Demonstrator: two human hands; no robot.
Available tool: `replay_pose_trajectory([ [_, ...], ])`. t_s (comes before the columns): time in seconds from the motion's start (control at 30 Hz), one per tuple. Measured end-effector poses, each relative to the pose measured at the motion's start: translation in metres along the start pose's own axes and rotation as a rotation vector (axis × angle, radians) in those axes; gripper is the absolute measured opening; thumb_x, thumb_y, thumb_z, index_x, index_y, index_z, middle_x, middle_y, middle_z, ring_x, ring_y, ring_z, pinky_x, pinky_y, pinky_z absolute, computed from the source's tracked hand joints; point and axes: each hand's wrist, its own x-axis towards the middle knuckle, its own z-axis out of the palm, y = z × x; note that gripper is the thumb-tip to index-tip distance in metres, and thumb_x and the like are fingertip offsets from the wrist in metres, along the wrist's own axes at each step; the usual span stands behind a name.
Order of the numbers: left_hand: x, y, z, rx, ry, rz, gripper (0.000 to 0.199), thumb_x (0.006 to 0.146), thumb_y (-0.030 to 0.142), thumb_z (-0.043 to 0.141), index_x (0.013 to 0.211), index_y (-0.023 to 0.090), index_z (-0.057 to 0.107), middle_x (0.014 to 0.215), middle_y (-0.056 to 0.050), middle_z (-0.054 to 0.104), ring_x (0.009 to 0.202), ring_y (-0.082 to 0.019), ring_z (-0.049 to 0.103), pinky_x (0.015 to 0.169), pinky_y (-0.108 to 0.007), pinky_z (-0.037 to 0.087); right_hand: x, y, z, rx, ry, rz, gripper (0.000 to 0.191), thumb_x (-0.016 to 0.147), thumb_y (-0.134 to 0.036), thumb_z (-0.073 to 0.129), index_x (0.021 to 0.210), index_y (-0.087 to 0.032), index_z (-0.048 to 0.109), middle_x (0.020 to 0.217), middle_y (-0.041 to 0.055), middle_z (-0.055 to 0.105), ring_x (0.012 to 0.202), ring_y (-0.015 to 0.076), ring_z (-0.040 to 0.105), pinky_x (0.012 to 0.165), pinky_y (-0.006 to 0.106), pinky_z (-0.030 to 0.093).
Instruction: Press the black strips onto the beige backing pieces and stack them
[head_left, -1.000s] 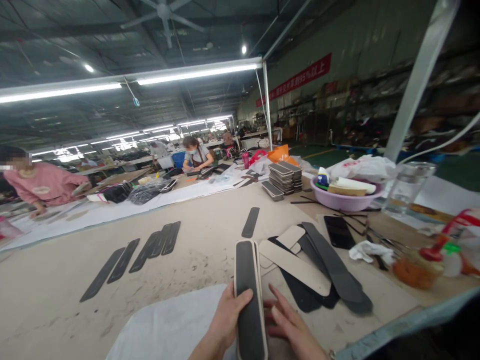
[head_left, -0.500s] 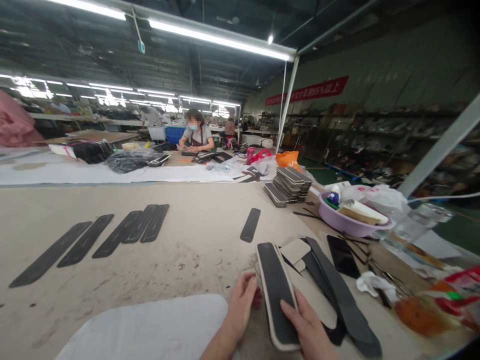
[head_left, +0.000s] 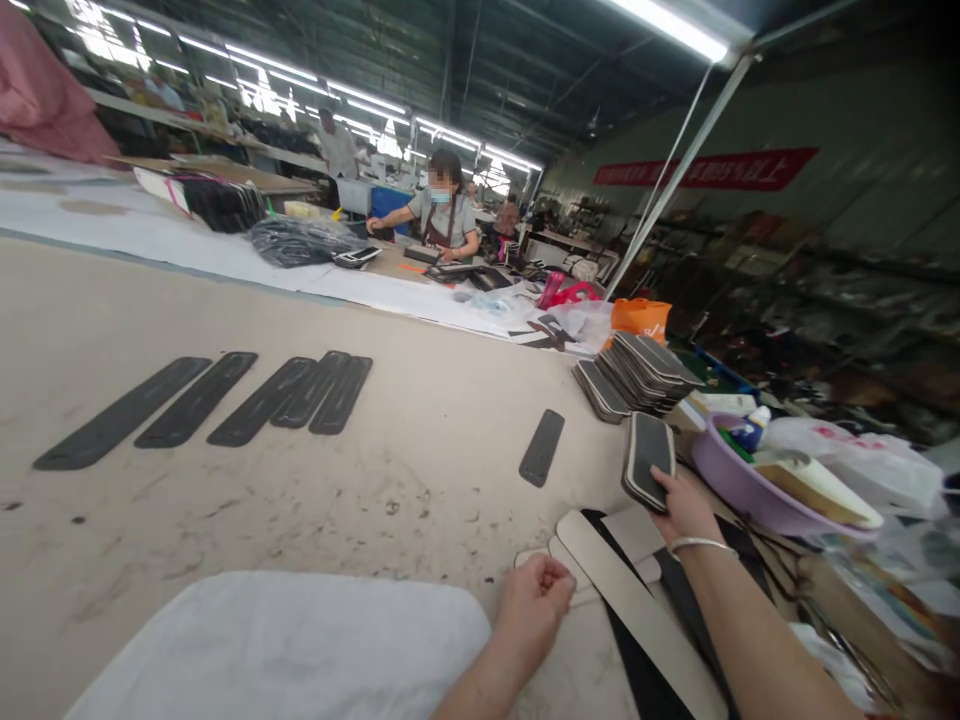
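My right hand (head_left: pixel 686 512), with a bangle on its wrist, grips a dark padded panel with cream edging (head_left: pixel 648 462) by its lower right side. The panel is tilted up just in front of a stack of similar panels (head_left: pixel 645 372). My left hand (head_left: pixel 534 605) is closed, its fingers curled in and nothing visible in them. It hovers by some beige cut pieces (head_left: pixel 626 595), which overlap black strips (head_left: pixel 637 670). A single dark strip (head_left: pixel 542 448) lies on the table to the left of the held panel.
Several dark strips (head_left: pixel 171 405) lie in a slanting row on the table's left. A white sheet (head_left: pixel 300 650) covers the near edge. A purple basin (head_left: pixel 757 490) with a bottle stands right, beside plastic bags (head_left: pixel 862 455). Across the table sits a co-worker (head_left: pixel 446 215).
My right hand has carried the panel forward and right, up to the stack. My left hand has shifted slightly right and curled. The view has tilted and turned; the co-worker's arm now reaches out sideways.
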Motion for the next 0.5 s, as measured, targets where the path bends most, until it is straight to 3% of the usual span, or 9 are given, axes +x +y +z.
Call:
replay_pose_trajectory([
  [0.13, -0.002, 0.001, 0.002, -0.025, 0.007, -0.029, 0.006, 0.067, 0.022, 0.055, 0.070, 0.018, 0.058, 0.057, 0.001, 0.052, 0.054, -0.013, 0.050, 0.051, -0.023, 0.036, 0.017, 0.020, 0.013, -0.307, -0.032, 0.013, 0.033, 0.082, -0.045, 0.052, 0.093, -0.015, 0.060, 0.093, 0.0071, 0.063, 0.088, 0.0178, 0.058, 0.083, 0.041, 0.045],
  [0.23, -0.001, -0.001, 0.002, -0.012, 0.011, -0.034, 0.008, 0.067, 0.023, 0.055, 0.071, 0.018, 0.059, 0.057, 0.001, 0.053, 0.054, -0.014, 0.050, 0.050, -0.023, 0.035, 0.027, 0.031, 0.018, -0.507, 0.001, 0.029, 0.035, 0.074, -0.044, 0.055, 0.090, -0.014, 0.063, 0.092, 0.0172, 0.063, 0.094, 0.0287, 0.057, 0.084, 0.048, 0.042],
  [0.33, -0.002, 0.000, 0.001, 0.018, 0.025, -0.016, 0.010, 0.068, 0.025, 0.056, 0.073, 0.018, 0.061, 0.062, -0.001, 0.056, 0.059, -0.015, 0.052, 0.053, -0.024, 0.038, 0.029, 0.033, 0.016, -0.668, 0.039, 0.001, 0.048, 0.068, -0.045, 0.053, 0.097, -0.008, 0.062, 0.103, 0.0271, 0.059, 0.108, 0.0390, 0.049, 0.088, 0.052, 0.037],
  [0.4, -0.001, 0.001, 0.000, 0.016, 0.029, -0.009, 0.010, 0.068, 0.026, 0.056, 0.073, 0.018, 0.061, 0.064, -0.001, 0.057, 0.060, -0.015, 0.053, 0.055, -0.024, 0.040, 0.016, 0.030, 0.008, -0.733, 0.045, -0.069, 0.059, 0.067, -0.048, 0.050, 0.108, -0.005, 0.057, 0.116, 0.0259, 0.054, 0.117, 0.0381, 0.041, 0.095, 0.051, 0.033],
  [0.5, 0.000, 0.002, 0.001, -0.019, 0.049, -0.008, 0.009, 0.068, 0.024, 0.054, 0.072, 0.018, 0.060, 0.063, -0.001, 0.056, 0.059, -0.014, 0.053, 0.056, -0.024, 0.041, -0.034, 0.026, -0.006, -0.775, -0.135, -0.292, 0.061, 0.071, -0.053, 0.046, 0.117, -0.012, 0.053, 0.120, 0.0155, 0.054, 0.115, 0.0303, 0.045, 0.097, 0.044, 0.035],
])
